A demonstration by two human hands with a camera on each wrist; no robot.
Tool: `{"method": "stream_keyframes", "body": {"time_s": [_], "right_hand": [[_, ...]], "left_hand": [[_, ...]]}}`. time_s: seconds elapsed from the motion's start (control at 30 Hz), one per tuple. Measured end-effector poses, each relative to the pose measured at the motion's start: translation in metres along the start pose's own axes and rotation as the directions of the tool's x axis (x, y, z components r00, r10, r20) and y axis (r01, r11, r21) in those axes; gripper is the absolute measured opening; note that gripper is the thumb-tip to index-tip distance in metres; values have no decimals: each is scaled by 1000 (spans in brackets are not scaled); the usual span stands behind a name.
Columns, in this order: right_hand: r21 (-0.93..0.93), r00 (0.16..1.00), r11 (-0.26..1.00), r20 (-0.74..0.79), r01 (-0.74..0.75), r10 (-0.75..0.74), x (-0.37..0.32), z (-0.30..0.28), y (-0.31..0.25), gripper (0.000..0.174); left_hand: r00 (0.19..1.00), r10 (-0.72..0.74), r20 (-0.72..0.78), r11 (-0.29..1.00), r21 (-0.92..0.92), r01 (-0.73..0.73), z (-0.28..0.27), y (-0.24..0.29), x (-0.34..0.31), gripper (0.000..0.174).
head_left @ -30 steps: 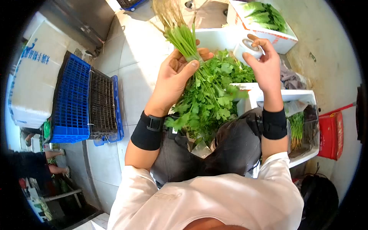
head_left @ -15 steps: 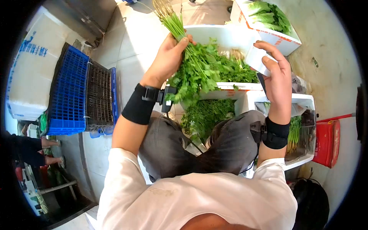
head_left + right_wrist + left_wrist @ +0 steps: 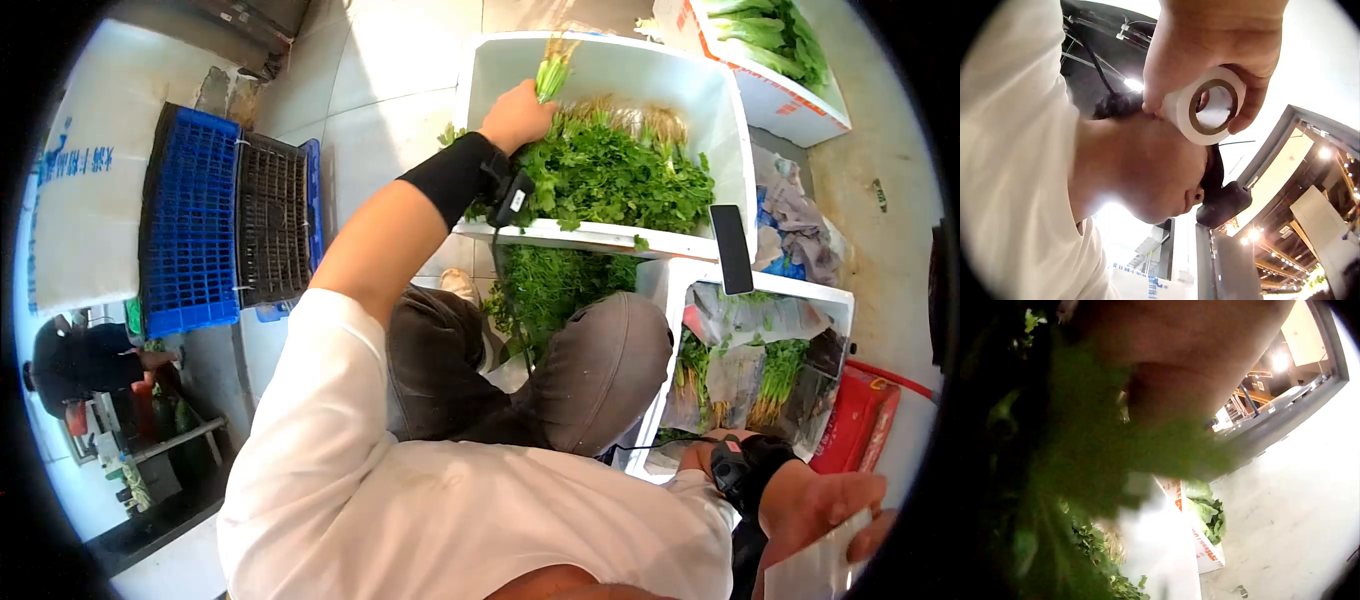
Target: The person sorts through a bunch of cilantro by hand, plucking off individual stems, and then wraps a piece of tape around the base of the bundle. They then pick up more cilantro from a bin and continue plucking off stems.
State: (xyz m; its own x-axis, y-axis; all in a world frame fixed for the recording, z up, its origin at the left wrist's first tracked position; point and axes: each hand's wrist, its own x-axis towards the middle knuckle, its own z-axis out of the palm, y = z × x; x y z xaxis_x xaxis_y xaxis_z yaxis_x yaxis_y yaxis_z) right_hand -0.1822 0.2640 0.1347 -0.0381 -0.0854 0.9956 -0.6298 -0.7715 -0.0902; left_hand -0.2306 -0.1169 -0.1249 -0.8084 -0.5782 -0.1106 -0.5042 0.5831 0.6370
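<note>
In the head view my left hand grips a bunch of coriander by its stems, with pale roots pointing away from me. The hand is over the left side of a white foam box that holds more coriander. Blurred leaves fill much of the left wrist view beneath the hand. My right hand is low at the right, beside my shoulder. In the right wrist view its thumb and fingers hold a white roll of tape with a brown core, close to my head.
A dark phone lies at the box's near right corner. A second foam box with bundled greens stands at my right, and a lettuce box at the far right. Greens lie between my knees. Blue and black crates stand left.
My left hand has carried the coriander forward and right over the foam box. My right hand has drawn the tape roll back from beside the bunch to my right shoulder.
</note>
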Motion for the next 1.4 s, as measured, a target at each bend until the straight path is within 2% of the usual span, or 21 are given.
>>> {"method": "stream_keyframes", "body": {"time_s": [0.1, 0.27, 0.33, 0.43, 0.47, 0.5, 0.57, 0.73, 0.8, 0.87, 0.9, 0.97, 1.03, 1.13, 1.17, 1.2, 1.23, 1.3, 1.33, 1.37, 1.4], "right_hand": [[-70, 997, 997, -80, -13, 7, 2, -23, -1, 67], [-134, 990, 991, -142, -5, -14, 0, -35, 14, 61], [-152, 982, 988, -183, 14, -42, 0, -37, 23, 59], [-127, 939, 989, -325, 71, -109, 1, -27, 46, 56], [-436, 951, 858, 12, -272, 308, 1, -108, -39, 47], [-438, 949, 854, 8, -280, 315, -2, -105, -25, 47], [-152, 994, 983, -28, -105, 102, -10, -89, 12, 42], [-282, 991, 953, -104, -114, 87, -12, -87, 25, 42], [-323, 988, 937, -119, -136, 102, -15, -92, 31, 42], [-360, 985, 921, -139, -150, 106, -19, -94, 35, 43], [-381, 983, 911, -145, -160, 112, -19, -97, 36, 43], [-432, 980, 883, -151, -182, 128, -21, -99, 38, 43], [-465, 978, 864, -157, -194, 136, -21, -103, 39, 44], [-511, 976, 834, -164, -208, 143, -22, -109, 40, 45], [-528, 975, 822, -162, -215, 151, -21, -111, 39, 45], [-543, 974, 811, -165, -219, 153, -21, -113, 38, 45], [-557, 974, 800, -162, -224, 160, -19, -114, 37, 46], [-579, 973, 783, -163, -227, 161, -18, -114, 36, 47], [-589, 973, 775, -159, -230, 168, -17, -115, 34, 47], [-596, 973, 769, -163, -230, 164, -15, -117, 33, 48], [-602, 972, 763, -165, -236, 170, -14, -117, 31, 48]], "left_hand": [[1000, -15, 16, 983, 182, 12, 9, 15, 16, 45], [992, -104, 68, 968, 235, 86, 45, 27, 30, 43], [967, -174, 187, 985, 53, 167, 57, 27, 34, 47], [975, -72, 209, 988, 148, 42, 103, -12, 55, 52], [926, 51, 374, 982, 152, -115, 127, -41, 74, 61], [923, 48, 382, 982, 153, -114, 120, -29, 67, 61], [962, 70, 265, 991, -126, -37, 89, 16, 42, 61], [964, 130, 232, 983, -161, -94, 92, 40, 49, 74], [959, 165, 231, 966, -235, -110, 102, 51, 58, 73], [958, 277, 76, 903, -361, -233, 116, 64, 71, 66], [957, 274, 89, 905, -361, -226, 123, 66, 74, 66], [933, 208, 295, 734, -677, 50, 117, 93, 75, 59], [908, 211, 361, 651, -745, 145, 113, 107, 72, 55], [906, 225, 359, 734, -674, 85, 124, 120, 76, 52], [899, 233, 372, 728, -680, 93, 152, 108, 79, 52], [958, 219, 182, 924, -353, -144, 190, 84, 84, 53], [959, 283, -6, 957, 69, -282, 201, 83, 78, 53], [965, 258, 51, 966, 4, -259, 206, 72, 78, 53], [894, 220, 391, 975, -121, -187, 206, 70, 71, 54], [713, 193, 674, 977, -199, -76, 201, 68, 68, 55], [707, 193, 681, 977, -201, -73, 208, 63, 64, 55]]}}
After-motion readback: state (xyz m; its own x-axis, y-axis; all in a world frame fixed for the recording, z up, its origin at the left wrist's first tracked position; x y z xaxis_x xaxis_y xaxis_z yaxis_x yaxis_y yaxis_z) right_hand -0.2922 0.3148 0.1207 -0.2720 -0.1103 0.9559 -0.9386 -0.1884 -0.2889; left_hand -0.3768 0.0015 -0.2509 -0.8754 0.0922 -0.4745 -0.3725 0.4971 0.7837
